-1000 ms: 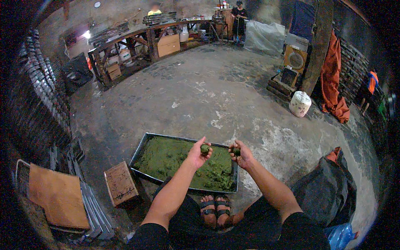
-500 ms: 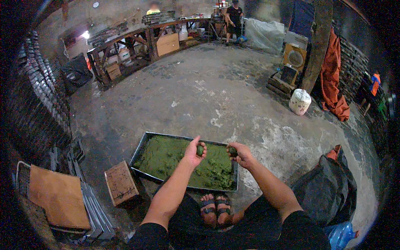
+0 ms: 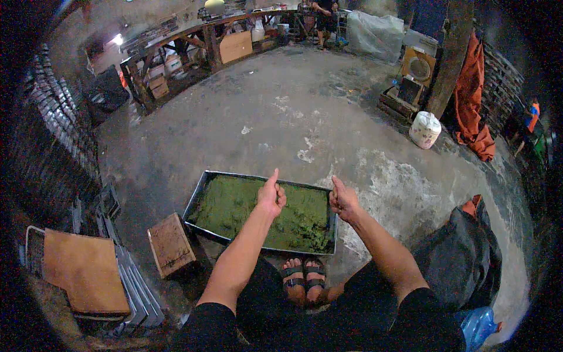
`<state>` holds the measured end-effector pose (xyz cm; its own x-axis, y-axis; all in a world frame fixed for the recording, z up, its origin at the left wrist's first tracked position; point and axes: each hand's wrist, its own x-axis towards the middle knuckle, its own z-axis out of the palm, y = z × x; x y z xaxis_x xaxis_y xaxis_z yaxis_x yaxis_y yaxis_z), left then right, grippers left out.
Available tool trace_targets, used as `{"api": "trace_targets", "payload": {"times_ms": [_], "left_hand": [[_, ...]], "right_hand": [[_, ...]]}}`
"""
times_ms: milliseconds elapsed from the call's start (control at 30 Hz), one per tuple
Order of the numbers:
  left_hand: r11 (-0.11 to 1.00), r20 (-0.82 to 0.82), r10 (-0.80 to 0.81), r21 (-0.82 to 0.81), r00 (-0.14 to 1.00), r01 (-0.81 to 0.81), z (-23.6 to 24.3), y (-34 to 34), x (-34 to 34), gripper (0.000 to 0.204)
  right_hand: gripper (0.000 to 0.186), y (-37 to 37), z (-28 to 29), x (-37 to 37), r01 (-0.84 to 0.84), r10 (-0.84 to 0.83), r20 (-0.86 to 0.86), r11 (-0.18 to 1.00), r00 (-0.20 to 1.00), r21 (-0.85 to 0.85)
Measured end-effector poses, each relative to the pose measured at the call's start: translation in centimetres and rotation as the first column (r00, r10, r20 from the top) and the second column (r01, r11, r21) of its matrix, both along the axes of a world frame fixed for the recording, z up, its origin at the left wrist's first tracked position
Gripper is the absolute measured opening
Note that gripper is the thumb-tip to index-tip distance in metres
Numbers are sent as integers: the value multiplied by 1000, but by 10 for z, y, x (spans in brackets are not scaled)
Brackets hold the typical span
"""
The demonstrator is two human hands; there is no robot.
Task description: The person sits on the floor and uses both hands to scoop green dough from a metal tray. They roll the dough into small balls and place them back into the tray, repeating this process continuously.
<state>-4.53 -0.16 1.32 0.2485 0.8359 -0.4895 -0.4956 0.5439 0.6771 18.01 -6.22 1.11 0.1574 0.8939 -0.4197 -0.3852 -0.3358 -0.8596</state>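
Both my hands are above a shallow rectangular metal tray (image 3: 195, 196) on the floor before my feet. It is filled with moist-looking green granular material (image 3: 231, 199), smooth at the left and lumpy at the near right. My left hand (image 3: 272, 196) is over the tray's middle, fingers curled in and thumb pointing up. Over the tray's right edge, my right hand (image 3: 342, 199) is likewise curled with its thumb raised. The curled fingers hide whatever lies in each palm.
Left of the tray stands a small wooden box (image 3: 170, 243), with a brown-seated chair (image 3: 85, 270) beyond. A black sheet (image 3: 463, 264) and a blue plastic bottle (image 3: 478, 327) lie at right. A white bucket (image 3: 425, 130) stands near a post (image 3: 451, 64). Another person (image 3: 324, 20) stands far back.
Dark green lumps showed in both hands before; now the fingers close over the palms and both thumbs point up. The tray and floor sit higher in the picture.
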Motion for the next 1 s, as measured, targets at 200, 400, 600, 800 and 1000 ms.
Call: {"api": "trace_targets", "payload": {"times_ms": [200,400,600,800,1000], "left_hand": [[997,64,23,-80,998,-18,-13,4,4,36],[997,51,-69,-40,996,71,-26,13,-5,34],[993,-57,-97,-65,994,94,-6,2,-2,46],[998,-11,-54,-14,998,54,-5,4,-5,41],[993,30,-108,51,994,107,-15,6,8,33]], "right_hand": [[37,0,5,-12,24,-25,74,1000,997,9],[29,-4,10,-4,-4,5,-172,1000,985,11],[38,-6,6,-4,-93,91,-55,995,994,-26],[30,-4,4,-5,-99,98,34,995,995,2],[27,-3,-2,2,-185,190,-87,981,978,63]]}}
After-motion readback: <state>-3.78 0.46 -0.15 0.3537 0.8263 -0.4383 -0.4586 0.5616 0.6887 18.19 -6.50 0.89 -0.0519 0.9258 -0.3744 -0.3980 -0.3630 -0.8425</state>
